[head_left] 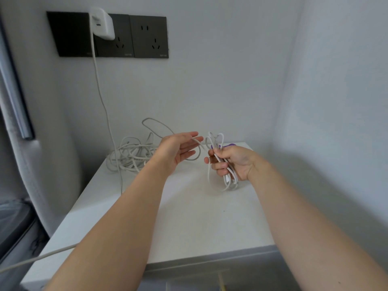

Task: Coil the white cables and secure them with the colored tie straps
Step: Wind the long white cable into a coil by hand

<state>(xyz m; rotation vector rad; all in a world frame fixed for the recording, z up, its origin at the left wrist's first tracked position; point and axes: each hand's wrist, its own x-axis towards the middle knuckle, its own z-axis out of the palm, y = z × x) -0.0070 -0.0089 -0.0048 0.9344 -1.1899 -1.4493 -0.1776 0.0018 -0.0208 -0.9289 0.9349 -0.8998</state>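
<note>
Above white table (189,217), right hand (233,162) grips looped white cable (216,141).

A cable tangle (130,154) lay at the back left of the table (189,217), beneath a charger (102,24) in the wall sockets (149,36), and a tie strap (230,145) lay back right, behind the coiled bundle (228,178) in the right hand (235,162).

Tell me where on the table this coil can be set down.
The tabletop is bare from its middle to the front edge, across to its right edge. Crowded: the far left corner holds the cable tangle, and a purple strap lies behind the right hand gripping the coil.
</note>
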